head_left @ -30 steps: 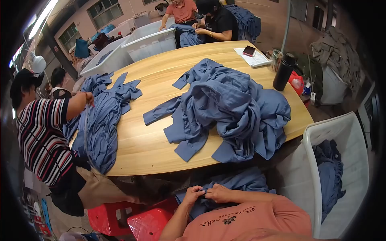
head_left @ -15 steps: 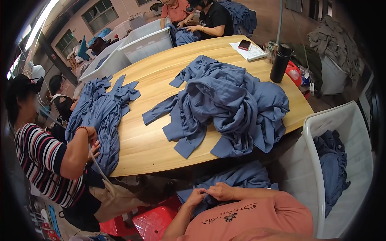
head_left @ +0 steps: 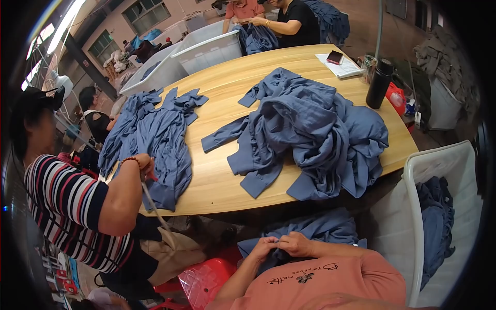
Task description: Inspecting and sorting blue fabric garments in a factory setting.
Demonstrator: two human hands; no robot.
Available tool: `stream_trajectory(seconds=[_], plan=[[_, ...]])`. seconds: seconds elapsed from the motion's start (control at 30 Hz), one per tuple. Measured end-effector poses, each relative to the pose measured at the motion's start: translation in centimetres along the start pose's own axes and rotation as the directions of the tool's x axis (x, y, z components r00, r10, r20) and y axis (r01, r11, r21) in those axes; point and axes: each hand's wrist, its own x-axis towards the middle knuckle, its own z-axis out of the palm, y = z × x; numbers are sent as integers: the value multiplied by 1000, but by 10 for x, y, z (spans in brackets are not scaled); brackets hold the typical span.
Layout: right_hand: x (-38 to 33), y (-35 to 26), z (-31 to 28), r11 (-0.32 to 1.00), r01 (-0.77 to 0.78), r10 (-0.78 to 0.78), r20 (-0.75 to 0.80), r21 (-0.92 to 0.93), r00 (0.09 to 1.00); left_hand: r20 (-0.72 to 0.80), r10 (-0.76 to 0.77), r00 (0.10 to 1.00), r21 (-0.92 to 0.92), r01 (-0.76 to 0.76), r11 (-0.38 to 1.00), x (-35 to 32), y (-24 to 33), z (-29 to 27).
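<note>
Both my hands meet close to my chest, just below the table's near edge. My left hand [head_left: 264,246] and my right hand [head_left: 298,243] pinch the same spot on a blue-grey garment [head_left: 320,227] that lies across my lap. A big heap of the same blue-grey shirts [head_left: 315,134] is piled on the wooden table [head_left: 222,181] straight ahead of me, with sleeves hanging toward the near edge.
A person in a striped top [head_left: 67,206] stands at the left, a hand on a second pile of shirts [head_left: 160,134]. White bins [head_left: 413,206] hold more garments at my right and at the far side. A black bottle [head_left: 378,82], papers and a phone sit at the far right. Red stools [head_left: 206,279] are below.
The person in the striped top has bent closer to the table's near corner and lowered an arm onto the left pile. My hands stay together on the garment in my lap.
</note>
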Motion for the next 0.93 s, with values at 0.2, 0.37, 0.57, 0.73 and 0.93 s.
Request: stream_trajectory(seconds=[0.2,0.37,0.57,0.73,0.93], plan=[[-3,8,5,998,-1,1,-5,-61,1000,77,13,997,64,-18,998,-3,4,-3],[-6,10,11,1000,10,-9,9,-13,1000,54,32,998,35,-34,999,-3,-4,-6],[-7,11,14,999,-42,42,65,8,997,2,89,996,25,-89,996,0,-8,-3],[-6,14,20,951,-299,279,198,77,940,-69,165,984,55,-161,985,-3,-12,0],[-1,15,19,795,-576,497,340,190,798,-150,314,938,303,-258,917,-1,-16,3]])
